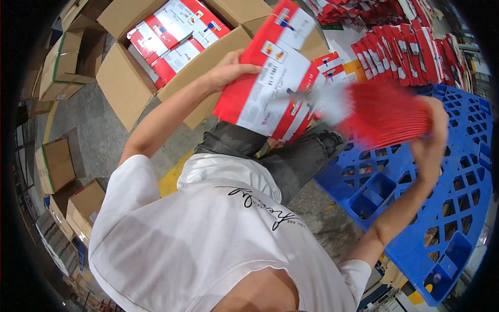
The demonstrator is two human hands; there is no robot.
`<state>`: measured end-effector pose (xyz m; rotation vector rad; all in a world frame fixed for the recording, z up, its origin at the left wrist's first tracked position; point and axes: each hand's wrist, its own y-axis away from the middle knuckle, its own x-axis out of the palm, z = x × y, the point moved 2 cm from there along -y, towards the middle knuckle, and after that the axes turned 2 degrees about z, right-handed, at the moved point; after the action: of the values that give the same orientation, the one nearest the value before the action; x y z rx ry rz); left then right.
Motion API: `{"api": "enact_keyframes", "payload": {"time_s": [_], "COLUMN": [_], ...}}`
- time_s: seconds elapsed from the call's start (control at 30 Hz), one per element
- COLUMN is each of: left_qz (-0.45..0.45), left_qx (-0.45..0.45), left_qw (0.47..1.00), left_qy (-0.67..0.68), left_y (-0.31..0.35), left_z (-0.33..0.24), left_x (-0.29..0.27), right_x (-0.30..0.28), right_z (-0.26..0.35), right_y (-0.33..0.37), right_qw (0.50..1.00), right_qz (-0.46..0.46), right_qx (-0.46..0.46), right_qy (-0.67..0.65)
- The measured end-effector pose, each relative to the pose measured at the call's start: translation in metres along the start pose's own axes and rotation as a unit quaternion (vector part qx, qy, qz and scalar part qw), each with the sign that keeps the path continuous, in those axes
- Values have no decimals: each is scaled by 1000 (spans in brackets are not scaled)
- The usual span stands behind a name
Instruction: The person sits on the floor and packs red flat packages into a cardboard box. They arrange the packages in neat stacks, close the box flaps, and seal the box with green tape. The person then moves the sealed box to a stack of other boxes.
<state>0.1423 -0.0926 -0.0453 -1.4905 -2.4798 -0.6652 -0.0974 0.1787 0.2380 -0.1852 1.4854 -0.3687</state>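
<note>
The lower right of the frame is filled by a blue plastic pallet with an open grid top, lying on the grey concrete floor. In the upper left an open cardboard carton is seen, packed with flat red and white packs laid in layers. Along the top right more of the same packs are stood on edge in rows beside the pallet. Smaller closed cartons are stacked at the left edge.

In the centre, a flat red and white pack is held up by the left hand, which is closed on its left long edge, thumb on the printed face and fingers behind. To its right a red bundle of packs is gripped at its far end by the right hand, fingers wrapped over the edge; the bundle is motion-blurred, so its count cannot be told.

The packs are judged light, thin and fairly stiff, like folded card, with a glossy face likely to slide against its neighbours. A single pack is best pinched at a long edge near the middle, so that it does not droop or twist. A bundle is better clamped across its full thickness near one end, with firm pressure, since loose inner packs could fan out or slip free.
</note>
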Motion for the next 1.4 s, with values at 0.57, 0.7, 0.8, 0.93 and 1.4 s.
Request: {"api": "enact_keyframes", "payload": {"time_s": [0.57, 0.7, 0.8, 0.93, 1.4], "left_qz": [-88, -60, -77, -80, -103], "left_qx": [-35, -49, -81, -77, -35], "left_qw": [978, 989, 987, 988, 991], "left_qy": [186, 124, 113, 105, 80], "left_y": [48, 41, 36, 37, 30], "left_z": [33, 29, 24, 29, 25], "left_x": [-60, -74, -78, -79, -73], "right_x": [280, 298, 296, 301, 302], "right_z": [10, 11, 5, 17, -4], "right_y": [46, 46, 44, 38, 33], "right_qw": [588, 604, 659, 650, 591], "right_qz": [19, 29, 69, 33, 87], "right_qx": [463, 478, 452, 484, 483], "right_qy": [-663, -637, -597, -585, -641]}}
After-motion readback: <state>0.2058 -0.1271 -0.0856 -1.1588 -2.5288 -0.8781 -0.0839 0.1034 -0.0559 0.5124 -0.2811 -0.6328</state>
